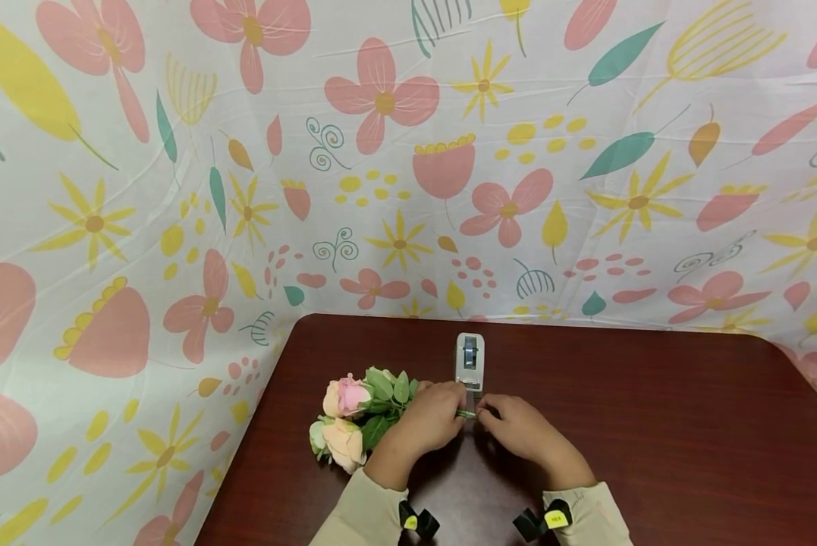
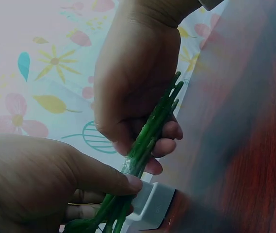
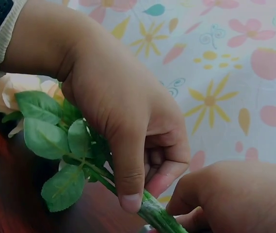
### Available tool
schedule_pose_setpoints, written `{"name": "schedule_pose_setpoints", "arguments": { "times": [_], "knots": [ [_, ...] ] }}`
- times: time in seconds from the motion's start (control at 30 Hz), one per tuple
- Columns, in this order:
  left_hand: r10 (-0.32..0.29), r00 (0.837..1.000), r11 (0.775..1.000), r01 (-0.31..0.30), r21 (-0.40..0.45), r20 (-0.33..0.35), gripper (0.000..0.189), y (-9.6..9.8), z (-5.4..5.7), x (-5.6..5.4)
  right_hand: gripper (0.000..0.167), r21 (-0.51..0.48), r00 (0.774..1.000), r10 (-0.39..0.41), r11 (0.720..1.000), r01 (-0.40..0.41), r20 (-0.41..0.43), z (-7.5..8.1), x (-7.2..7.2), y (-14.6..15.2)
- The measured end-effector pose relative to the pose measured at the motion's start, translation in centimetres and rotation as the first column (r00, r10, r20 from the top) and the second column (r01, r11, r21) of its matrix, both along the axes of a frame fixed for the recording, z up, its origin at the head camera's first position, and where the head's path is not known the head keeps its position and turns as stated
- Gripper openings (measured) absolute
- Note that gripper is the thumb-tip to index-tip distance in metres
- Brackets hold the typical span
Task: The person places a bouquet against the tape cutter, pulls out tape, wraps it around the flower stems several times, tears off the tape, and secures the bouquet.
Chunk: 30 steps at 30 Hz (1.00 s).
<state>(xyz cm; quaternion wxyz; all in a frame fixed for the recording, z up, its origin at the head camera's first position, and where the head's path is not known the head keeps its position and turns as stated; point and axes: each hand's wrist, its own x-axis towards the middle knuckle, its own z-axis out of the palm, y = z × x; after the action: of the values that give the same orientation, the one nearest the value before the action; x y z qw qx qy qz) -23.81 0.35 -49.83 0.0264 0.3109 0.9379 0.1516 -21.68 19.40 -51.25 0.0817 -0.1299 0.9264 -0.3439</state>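
A bunch of artificial-looking roses (image 1: pixel 345 440), peach and pink with green leaves, lies toward the left of the table with its stems pointing right. My left hand (image 1: pixel 432 417) grips the green stems (image 2: pixel 152 127), its thumb lying along them in both wrist views. Nearer the cut ends, my right hand (image 1: pixel 520 431) curls its thumb and fingers about the same stems. Clear tape (image 3: pixel 152 208) wraps the stems between the two hands. Just beyond the hands stands a white tape dispenser (image 1: pixel 469 379), from whose front a clear strip appears to reach the stems.
The dark red wooden table (image 1: pixel 640 425) stretches away on both sides. A white cloth (image 1: pixel 394 227) printed with flowers hangs behind and along the left. Each sleeve carries a black wrist strap (image 1: pixel 418 522) with a yellow label.
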Motion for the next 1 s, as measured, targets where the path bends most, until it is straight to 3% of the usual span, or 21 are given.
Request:
{"name": "schedule_pose_setpoints", "arguments": {
  "times": [0.23,0.57,1.0],
  "knots": [
    [0.008,0.997,1.000,-0.007,0.008,-0.078,0.018,0.03,-0.01,0.00,0.013,0.011,0.996,0.010,1.000,-0.009,-0.087,0.09,0.15,0.01],
    [0.041,0.988,0.999,-0.041,0.000,-0.148,0.021,0.02,0.02,-0.09,0.008,-0.023,0.991,0.028,0.999,-0.031,-0.129,0.30,0.21,0.15],
    [0.077,0.987,0.997,-0.077,0.010,-0.140,0.021,0.11,0.14,-0.02,0.005,0.020,0.983,-0.001,1.000,0.005,-0.185,0.11,0.06,0.03]
  ]
}}
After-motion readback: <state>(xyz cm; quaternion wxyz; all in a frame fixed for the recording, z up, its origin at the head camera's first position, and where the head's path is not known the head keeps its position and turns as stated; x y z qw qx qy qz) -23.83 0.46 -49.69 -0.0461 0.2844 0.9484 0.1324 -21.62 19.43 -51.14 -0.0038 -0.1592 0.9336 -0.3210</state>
